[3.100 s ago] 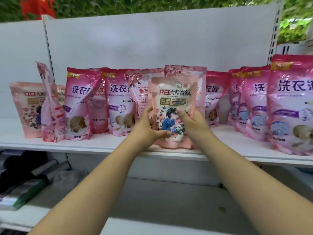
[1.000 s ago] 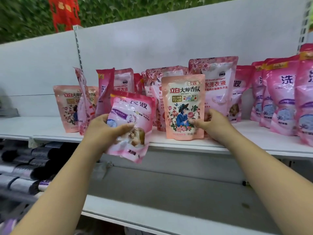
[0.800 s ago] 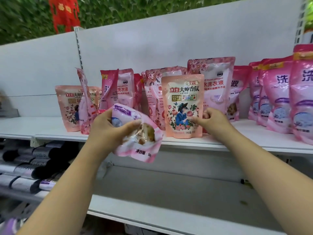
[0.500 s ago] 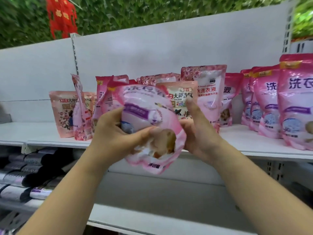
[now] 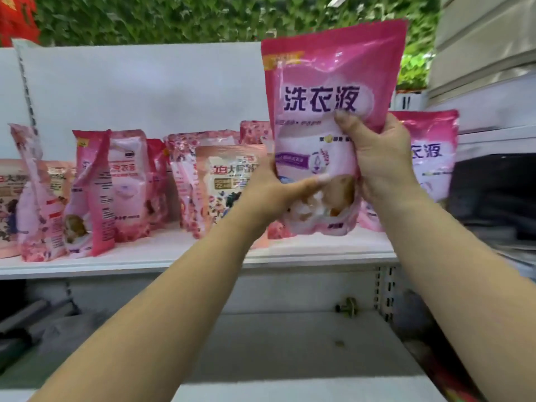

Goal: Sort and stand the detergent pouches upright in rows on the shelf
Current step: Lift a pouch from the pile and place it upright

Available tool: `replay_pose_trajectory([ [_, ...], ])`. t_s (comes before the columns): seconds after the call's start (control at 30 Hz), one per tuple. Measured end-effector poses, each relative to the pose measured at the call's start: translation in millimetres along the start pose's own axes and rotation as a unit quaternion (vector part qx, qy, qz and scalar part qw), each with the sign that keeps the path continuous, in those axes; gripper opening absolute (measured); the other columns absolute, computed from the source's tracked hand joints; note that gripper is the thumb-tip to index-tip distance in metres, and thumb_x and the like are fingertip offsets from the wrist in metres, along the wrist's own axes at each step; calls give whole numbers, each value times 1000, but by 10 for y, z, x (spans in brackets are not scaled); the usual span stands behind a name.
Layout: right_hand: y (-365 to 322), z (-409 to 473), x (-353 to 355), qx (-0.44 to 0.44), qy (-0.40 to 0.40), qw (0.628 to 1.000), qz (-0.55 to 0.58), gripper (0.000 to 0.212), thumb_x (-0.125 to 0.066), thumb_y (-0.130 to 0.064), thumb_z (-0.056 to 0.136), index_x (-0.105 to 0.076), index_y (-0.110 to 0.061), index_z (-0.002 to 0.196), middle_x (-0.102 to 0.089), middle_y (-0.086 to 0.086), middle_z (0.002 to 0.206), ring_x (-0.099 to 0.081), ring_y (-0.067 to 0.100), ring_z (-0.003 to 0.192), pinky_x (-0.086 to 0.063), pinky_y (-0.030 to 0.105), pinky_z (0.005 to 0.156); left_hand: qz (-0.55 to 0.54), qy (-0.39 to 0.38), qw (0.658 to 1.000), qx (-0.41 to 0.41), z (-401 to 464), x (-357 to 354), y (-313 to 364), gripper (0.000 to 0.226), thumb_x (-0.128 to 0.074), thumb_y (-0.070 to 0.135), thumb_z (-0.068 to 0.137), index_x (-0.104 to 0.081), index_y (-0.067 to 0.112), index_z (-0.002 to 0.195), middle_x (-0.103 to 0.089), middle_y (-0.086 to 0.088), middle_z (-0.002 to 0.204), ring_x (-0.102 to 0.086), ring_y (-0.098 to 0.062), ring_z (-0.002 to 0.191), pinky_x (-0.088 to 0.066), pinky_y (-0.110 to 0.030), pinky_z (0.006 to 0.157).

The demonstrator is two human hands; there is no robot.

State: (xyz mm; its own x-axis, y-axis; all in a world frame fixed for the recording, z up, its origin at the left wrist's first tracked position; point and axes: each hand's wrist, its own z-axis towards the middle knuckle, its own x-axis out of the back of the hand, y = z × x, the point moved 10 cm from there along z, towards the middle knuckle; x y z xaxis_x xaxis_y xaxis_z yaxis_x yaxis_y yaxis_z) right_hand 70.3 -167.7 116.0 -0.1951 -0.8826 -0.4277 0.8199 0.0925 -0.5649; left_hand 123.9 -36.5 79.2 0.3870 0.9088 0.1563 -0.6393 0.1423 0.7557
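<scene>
Hands (image 5: pixel 327 181) grip pink pouch (image 5: pixel 327 82), hiding shelf pouches (image 5: pixel 232 181) behind.

We see a glossy plastic-film pink pouch (image 5: pixel 327 91), crinkled where gripped. The pouches at left (image 5: pixel 116 187) look like the same shiny film. The shelf (image 5: pixel 174 256) looks like smooth, matt white-painted metal.

left hand (image 5: pixel 275 190) and right hand (image 5: pixel 380 158) grip pink pouch (image 5: pixel 330 91) upright, above shelf (image 5: pixel 174 256)

Green leafy wall (image 5: pixel 179 18) above, red decoration (image 5: pixel 16 17) at top left.
</scene>
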Motion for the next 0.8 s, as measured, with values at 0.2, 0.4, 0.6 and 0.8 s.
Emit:
replay_pose_trajectory([
  [0.2,676,38,771,-160,47,964,-207,40,-56,-39,88,-50,-18,122,-59,-5,99,-56,12,89,-47,34,81,35,-79,992,95,118,-586,-770,40,-66,16,84,-46,12,118,-59,-1,104,-57,-2,82,-53,-13,73],
  [0.4,1179,-156,775,-237,-3,955,-178,81,-70,-44,74,-28,-25,141,-48,3,136,-49,27,121,-41,49,101,21,-117,987,109,55,-625,-781,44,-55,20,92,-35,19,131,-53,7,103,-51,4,79,-41,2,53],
  [0.6,1405,-111,843,-253,44,949,-181,68,-75,-28,74,-38,-16,129,-57,9,124,-59,30,107,-48,50,93,320,-88,942,44,-87,-231,-544,70,-50,52,86,-28,18,143,-41,3,142,-40,-17,130,-31,-25,106],
  [0.8,1539,46,821,-210,115,950,-202,68,-64,-16,85,-26,-15,141,-50,8,135,-52,27,118,-43,47,100,740,-137,650,-105,-107,-116,-553,56,-19,51,96,-22,25,145,-9,1,157,0,-18,144,13,-42,112],
])
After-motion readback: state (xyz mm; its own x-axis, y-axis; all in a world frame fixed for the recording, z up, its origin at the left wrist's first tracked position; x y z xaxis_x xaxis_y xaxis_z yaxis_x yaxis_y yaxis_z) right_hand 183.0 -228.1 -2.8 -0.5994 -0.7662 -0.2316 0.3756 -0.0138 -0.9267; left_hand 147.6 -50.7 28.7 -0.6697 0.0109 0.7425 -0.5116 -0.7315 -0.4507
